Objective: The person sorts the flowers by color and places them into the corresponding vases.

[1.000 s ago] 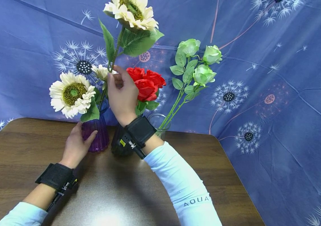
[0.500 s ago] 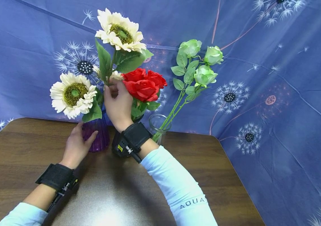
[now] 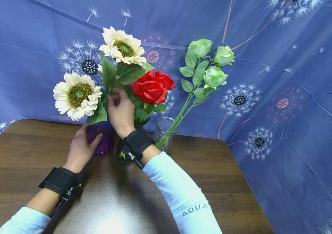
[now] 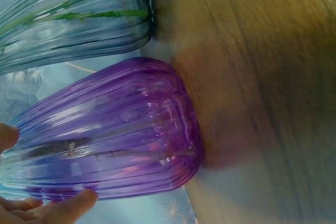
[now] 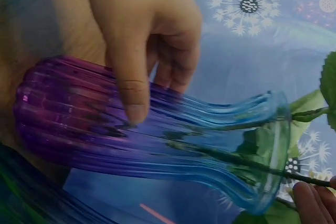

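Note:
A ribbed glass vase, purple at its base and blue toward its flared mouth, stands at the table's back left. My left hand grips its side, with the thumb across the front in the right wrist view. Above the mouth, my right hand pinches the stem of a tall cream sunflower. That stem runs through the mouth and down inside the vase. Another cream sunflower leans left out of the same vase. A third bloom is mostly hidden behind the tall one's leaves.
Red roses stand in a dark vase just right, partly behind my right wrist. Beyond them, a clear glass vase holds green roses leaning right. A patterned blue cloth hangs behind the wooden table.
My right hand has come down with the tall sunflower, bringing its bloom lower and its stem deeper into the vase. My left hand stays on the vase.

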{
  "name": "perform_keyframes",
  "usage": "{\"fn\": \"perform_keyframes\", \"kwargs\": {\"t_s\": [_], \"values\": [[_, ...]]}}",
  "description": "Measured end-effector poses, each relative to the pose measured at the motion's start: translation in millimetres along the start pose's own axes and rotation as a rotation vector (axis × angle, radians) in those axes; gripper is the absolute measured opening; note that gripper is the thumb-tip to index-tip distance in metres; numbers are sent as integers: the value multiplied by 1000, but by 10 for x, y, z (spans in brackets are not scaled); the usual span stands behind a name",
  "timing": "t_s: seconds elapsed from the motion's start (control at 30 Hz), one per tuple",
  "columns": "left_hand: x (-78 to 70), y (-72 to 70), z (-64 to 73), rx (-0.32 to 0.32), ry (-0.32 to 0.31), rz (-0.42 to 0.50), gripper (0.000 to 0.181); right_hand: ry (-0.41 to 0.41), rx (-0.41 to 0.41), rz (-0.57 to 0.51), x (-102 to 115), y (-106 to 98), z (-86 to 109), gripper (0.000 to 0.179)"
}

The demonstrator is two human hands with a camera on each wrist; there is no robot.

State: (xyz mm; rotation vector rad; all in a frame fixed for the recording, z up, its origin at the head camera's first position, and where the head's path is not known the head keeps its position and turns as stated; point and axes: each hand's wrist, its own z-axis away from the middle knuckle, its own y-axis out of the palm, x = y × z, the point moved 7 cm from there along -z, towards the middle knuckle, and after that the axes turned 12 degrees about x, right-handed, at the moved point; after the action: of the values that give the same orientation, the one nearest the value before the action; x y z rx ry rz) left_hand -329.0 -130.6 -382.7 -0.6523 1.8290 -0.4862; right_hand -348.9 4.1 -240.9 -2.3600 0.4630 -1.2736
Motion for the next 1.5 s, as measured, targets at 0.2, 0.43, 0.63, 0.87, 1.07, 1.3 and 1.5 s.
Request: {"fn": "perform_keyframes", "kwargs": {"t_s": [0.2,0.43,0.63,0.87,1.07,1.3,1.5], "values": [[-2,-6,-14,12,-2,-1,67,21,13,34,-52,51,5,20],[-20,-25,-17,-5,12,7,64,52,6,77,-57,45,-9,20],[-3,-15,-22,-7,21,15,64,69,33,101,-59,39,-8,19],[10,0,-18,-11,35,16,62,81,32,72,-69,34,-6,19],[13,6,-16,-5,27,20,64,64,17,90,-60,26,-14,18],[20,5,-17,-4,18,25,64,-3,-16,153,0,2,-16,13],[21,7,-16,-14,27,36,63,13,-4,127,-6,26,-5,14]]}}
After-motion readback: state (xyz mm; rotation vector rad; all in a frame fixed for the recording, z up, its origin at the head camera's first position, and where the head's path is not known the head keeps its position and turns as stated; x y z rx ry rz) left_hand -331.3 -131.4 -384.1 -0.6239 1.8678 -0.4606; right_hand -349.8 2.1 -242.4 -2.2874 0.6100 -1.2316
